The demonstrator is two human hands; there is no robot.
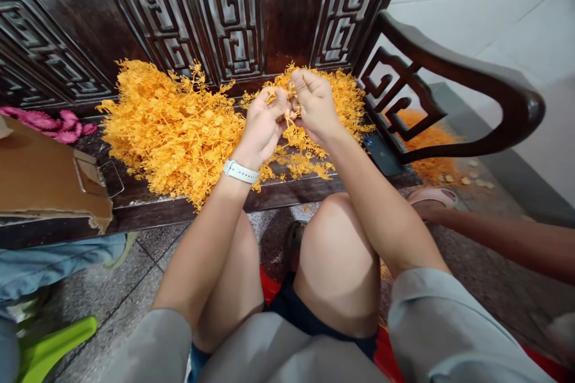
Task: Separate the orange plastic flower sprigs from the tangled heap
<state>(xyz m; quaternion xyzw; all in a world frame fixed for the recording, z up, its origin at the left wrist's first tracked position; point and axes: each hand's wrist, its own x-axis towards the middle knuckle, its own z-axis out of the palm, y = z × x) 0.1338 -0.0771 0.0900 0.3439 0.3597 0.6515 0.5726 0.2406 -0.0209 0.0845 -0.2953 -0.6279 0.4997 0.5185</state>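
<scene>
My left hand (266,122), with a pale watch strap (241,172) at its wrist, is closed on a small orange plastic sprig (291,116). Facing it, my right hand (313,102) pinches the same orange piece, and the fingertips of both hands nearly meet. Much of the sprig is hidden behind the fingers. To the left of my hands a big heap of orange artificial sprigs (171,131) lies on the dark wooden bench (153,213). Behind and right of my hands is a second, flatter pile of orange sprigs (345,93).
A cardboard box (45,173) with a wire handle and pink artificial flowers (63,125) sit at the left. A carved armrest (494,96) bounds the right; a dark flat phone-like object (381,154) lies beside it. More orange pieces (426,143) are on the floor. Other people's legs show at both sides.
</scene>
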